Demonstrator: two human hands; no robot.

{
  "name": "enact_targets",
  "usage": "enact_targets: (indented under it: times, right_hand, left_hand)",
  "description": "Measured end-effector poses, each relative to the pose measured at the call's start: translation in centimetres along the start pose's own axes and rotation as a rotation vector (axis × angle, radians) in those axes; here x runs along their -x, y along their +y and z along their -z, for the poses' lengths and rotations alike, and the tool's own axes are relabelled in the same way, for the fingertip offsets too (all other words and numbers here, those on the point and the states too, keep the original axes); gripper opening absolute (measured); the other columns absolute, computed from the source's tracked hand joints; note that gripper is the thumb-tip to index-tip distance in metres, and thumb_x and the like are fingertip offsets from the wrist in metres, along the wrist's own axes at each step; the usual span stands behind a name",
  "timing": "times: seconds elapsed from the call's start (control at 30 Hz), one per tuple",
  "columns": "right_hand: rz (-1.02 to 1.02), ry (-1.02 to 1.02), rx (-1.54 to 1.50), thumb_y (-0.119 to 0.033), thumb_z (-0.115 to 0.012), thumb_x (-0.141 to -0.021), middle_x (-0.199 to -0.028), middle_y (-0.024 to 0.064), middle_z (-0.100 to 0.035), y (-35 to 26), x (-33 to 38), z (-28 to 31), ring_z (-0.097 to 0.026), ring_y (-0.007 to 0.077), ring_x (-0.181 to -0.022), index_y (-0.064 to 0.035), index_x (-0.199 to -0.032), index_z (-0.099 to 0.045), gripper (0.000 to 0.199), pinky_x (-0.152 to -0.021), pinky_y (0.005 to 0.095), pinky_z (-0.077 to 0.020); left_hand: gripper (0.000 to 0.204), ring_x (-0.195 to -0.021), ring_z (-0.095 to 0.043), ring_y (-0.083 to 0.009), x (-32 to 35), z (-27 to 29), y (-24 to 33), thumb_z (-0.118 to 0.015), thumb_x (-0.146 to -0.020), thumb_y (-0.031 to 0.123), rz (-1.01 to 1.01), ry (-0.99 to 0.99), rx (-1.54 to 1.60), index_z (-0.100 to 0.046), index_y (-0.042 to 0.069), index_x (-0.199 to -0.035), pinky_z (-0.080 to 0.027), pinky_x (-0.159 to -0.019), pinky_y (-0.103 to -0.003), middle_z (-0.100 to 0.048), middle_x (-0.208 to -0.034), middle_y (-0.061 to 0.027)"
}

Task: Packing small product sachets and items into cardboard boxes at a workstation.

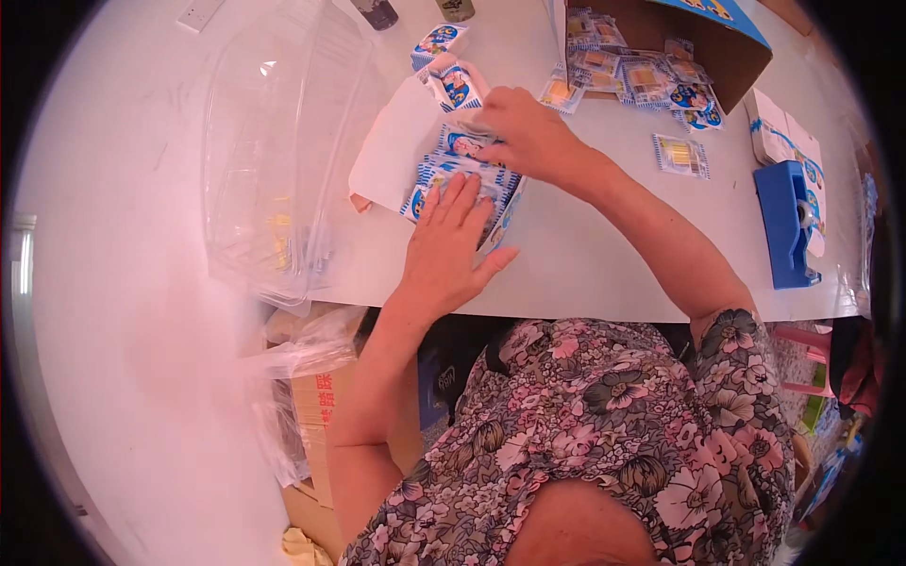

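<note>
The person's left hand lies with fingers spread across the blue-and-white printed plastic packets in a white cardboard box with a wide flap, which sits on the white, smooth-topped bench. That grip is wide, resting on the packets rather than closed around one. The right hand is bent in over the box's far end, fingers curled — whether a packet is pinched beneath them, I cannot tell from here.

As far as I can judge, the filling is well along: packets lie close together in the box, though the hands cover part of them and I can't see whether any gap is left. The wide flap stands out to the side, so closing has not been done.

There is plenty more to draw on. Clear-wrapped packets spill from the mouth of a large cardboard carton, blue outside and brown within, and one yellowish clear-fronted packet lies apart on the bench, nearer the person. Over to the right, a blue plastic tape dispenser stands beside some flat white-and-blue card pieces — neither hand is near it.
</note>
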State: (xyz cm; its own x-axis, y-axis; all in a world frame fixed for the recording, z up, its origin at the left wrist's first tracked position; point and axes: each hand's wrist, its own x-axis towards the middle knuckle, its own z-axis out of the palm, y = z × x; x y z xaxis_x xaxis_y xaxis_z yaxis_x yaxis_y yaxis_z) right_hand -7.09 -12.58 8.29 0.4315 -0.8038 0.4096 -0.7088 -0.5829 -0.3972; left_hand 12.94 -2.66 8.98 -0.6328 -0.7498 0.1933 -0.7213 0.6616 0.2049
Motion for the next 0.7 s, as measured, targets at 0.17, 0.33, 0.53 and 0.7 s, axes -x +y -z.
enact_targets:
  times: [0.17,0.33,0.53,0.7]
  right_hand:
    - [-0.367,-0.165,-0.535,-0.023,-0.072,-0.083,-0.09,0.0131,-0.071,2.4,1.3,-0.5,-0.067,0.0295,-0.081,-0.0006,-0.102,-0.071,0.03,-0.072,0.0389,-0.0526]
    - [-0.436,-0.196,-0.272,-0.015,-0.072,-0.082,-0.099,0.0126,-0.072,-1.2,2.6,0.4,-0.07,0.0274,-0.085,-0.0022,-0.11,-0.069,0.032,-0.074,0.0345,-0.0539]
    - [0.132,0.022,0.325,-0.001,-0.066,-0.08,-0.156,0.0062,-0.036,-1.5,3.8,-1.2,-0.031,0.0272,-0.145,-0.0122,-0.122,-0.065,0.043,-0.106,0.0559,-0.0392]
    - [0.005,-0.082,0.264,-0.001,-0.064,-0.081,-0.158,0.0069,-0.033,-1.5,3.4,-0.7,-0.023,0.0322,-0.149,-0.0113,-0.12,-0.066,0.041,-0.109,0.0631,-0.0318]
  left_hand:
    - [0.07,-0.145,-0.028,-0.0418,0.4,-0.1,-0.9,-0.055,-0.094,0.051,0.019,0.127,0.077,-0.043,0.003,-0.144,-0.019,-0.118,-0.054,-0.031,-0.156,-0.0227]
    - [0.075,-0.146,-0.025,-0.043,0.8,-0.3,-0.5,-0.053,-0.095,0.054,0.066,0.046,-0.074,-0.038,0.004,-0.149,-0.019,-0.118,-0.055,-0.028,-0.157,-0.0249]
    - [0.083,-0.146,-0.024,-0.0438,-0.3,-0.2,-0.6,-0.051,-0.093,0.063,0.019,-0.152,-0.154,-0.037,0.003,-0.149,-0.02,-0.118,-0.055,-0.027,-0.156,-0.0279]
    - [0.093,-0.147,-0.022,-0.0436,-1.4,-0.1,-1.5,-0.047,-0.09,0.071,0.108,-0.066,0.01,-0.029,0.005,-0.153,-0.02,-0.118,-0.056,-0.022,-0.159,-0.0249]
